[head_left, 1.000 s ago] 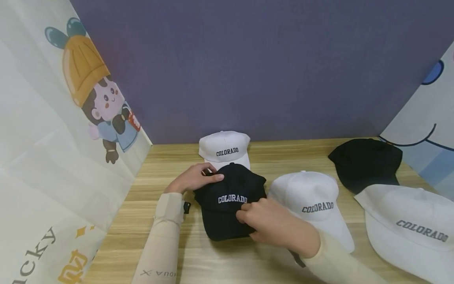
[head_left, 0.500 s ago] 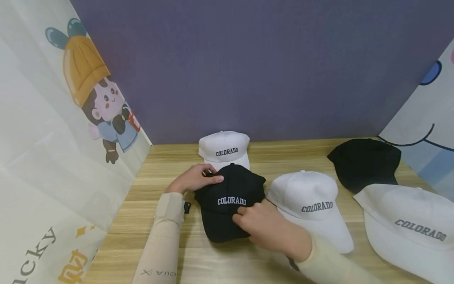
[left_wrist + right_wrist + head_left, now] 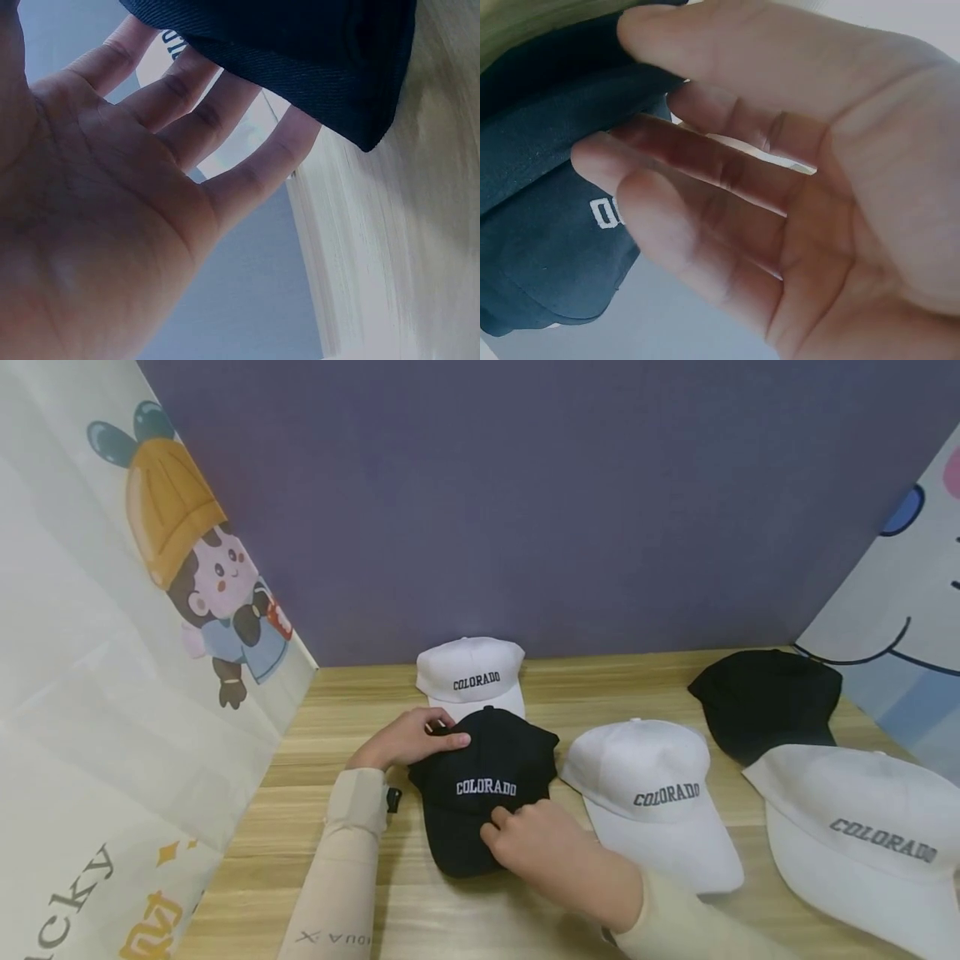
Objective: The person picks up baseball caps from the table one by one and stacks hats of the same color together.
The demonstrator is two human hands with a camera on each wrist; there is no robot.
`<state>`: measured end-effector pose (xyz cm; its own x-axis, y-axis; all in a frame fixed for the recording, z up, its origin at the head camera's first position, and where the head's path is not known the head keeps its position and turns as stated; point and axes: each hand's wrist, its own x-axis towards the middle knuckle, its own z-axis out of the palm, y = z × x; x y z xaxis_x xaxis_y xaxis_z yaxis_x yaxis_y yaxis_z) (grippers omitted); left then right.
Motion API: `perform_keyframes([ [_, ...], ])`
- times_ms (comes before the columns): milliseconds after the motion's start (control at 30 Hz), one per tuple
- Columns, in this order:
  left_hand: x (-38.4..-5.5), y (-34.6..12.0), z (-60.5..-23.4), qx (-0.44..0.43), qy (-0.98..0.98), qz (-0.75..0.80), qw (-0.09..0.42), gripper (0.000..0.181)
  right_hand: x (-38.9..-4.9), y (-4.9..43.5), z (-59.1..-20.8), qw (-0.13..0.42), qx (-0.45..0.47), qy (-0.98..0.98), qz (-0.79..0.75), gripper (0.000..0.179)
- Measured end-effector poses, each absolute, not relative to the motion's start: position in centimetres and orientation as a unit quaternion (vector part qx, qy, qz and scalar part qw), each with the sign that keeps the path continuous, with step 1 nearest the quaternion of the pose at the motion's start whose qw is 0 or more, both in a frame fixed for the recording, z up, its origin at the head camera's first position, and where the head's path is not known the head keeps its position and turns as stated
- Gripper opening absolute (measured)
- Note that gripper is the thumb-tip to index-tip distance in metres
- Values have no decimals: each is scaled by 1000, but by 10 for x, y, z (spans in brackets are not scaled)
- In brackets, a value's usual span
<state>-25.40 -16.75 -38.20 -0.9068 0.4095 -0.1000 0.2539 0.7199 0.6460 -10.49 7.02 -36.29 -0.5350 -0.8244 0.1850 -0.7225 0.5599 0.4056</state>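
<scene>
A black baseball cap point(image 3: 491, 752) with white COLORADO lettering is between my two hands, its brim toward me. My left hand point(image 3: 411, 739) pinches the upper left of its crown, thumb on the front and fingers behind the fabric. The left wrist view shows those fingers reaching behind the dark cloth point(image 3: 300, 52). My right hand point(image 3: 551, 852) pinches the right side of the brim. In the right wrist view its thumb point(image 3: 660, 34) lies on one side of the brim and the fingers on the other. A white cap point(image 3: 472, 668) stands directly behind the black one, its brim partly hidden.
Right of the black cap sits a white cap point(image 3: 637, 768), with a larger-looking white cap point(image 3: 862, 827) farther right and another black cap point(image 3: 768, 702) behind that. All lie on a wooden table point(image 3: 315, 860). A purple-grey panel point(image 3: 525, 510) backs it, with printed walls on both sides.
My right hand has slid along the brim toward its front and left. The black cap's front has tilted slightly downward. My left hand has kept its place.
</scene>
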Motion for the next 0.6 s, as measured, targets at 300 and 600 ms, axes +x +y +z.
perform_keyframes([
  [300, -255, -168, -382, 182, 919, 330, 118, 46, -102, 68, -371, 216, 436, -861, -149, 11],
  [600, -256, -168, -382, 182, 919, 329, 117, 46, -98, 69, -371, 123, 421, -889, -131, 13],
])
